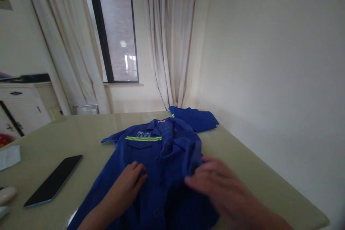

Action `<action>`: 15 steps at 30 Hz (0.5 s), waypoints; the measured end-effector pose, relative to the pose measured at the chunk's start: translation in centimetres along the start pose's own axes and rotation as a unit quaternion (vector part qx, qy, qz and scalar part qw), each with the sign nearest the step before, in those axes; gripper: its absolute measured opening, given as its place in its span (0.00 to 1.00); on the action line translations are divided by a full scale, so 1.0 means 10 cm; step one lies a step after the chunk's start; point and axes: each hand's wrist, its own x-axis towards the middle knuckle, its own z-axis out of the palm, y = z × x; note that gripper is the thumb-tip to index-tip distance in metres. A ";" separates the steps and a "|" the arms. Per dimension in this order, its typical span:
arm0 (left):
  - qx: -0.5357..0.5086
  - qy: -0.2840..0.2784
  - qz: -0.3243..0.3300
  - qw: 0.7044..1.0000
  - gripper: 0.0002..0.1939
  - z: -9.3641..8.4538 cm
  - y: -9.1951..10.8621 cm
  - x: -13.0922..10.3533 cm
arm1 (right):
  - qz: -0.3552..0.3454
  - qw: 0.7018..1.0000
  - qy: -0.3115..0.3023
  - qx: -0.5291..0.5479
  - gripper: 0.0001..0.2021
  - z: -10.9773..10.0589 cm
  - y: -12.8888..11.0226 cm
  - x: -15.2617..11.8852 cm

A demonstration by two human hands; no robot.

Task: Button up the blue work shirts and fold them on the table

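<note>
A blue work shirt (149,158) lies front up on the table, its collar toward the far side. It has a yellow-green reflective stripe, pale printing and a flapped chest pocket. The front is partly unbuttoned at the top, and its right-hand panel is raised and rumpled. My left hand (128,183) rests on the shirt's front below the pocket, with fingers curled together against the cloth. At the right-hand side, my right hand (215,183) is blurred by motion, and its thumb and fingers close on the raised cloth. The shirt's lower end runs out of view.
Behind the shirt lies a folded blue garment (198,118), near the wall. A dark tablet (54,181) is on the table (94,125) at left, with a pale cloth or paper (9,157) and a white object (7,196) by the edge. The wall (269,79) borders the right side.
</note>
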 end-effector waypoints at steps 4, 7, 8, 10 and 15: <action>0.133 0.021 -0.036 0.990 0.33 0.28 0.09 0.29 | -0.064 0.973 -0.219 0.027 0.22 0.44 -0.15 0.00; 0.164 -0.019 -0.073 0.984 0.37 0.45 0.07 0.43 | 0.082 0.984 -0.157 0.002 0.27 0.61 0.08 -0.17; 0.172 -0.020 -0.078 0.982 0.38 0.49 0.04 0.47 | 0.137 0.983 -0.125 -0.004 0.30 0.65 0.21 -0.24; 0.191 0.000 -0.075 0.979 0.39 0.57 -0.01 0.54 | 0.235 0.971 -0.043 -0.009 0.30 0.73 0.51 -0.36; 0.213 0.040 -0.057 0.974 0.38 0.65 -0.09 0.72 | 0.419 0.894 0.155 0.034 0.28 0.85 1.37 -0.21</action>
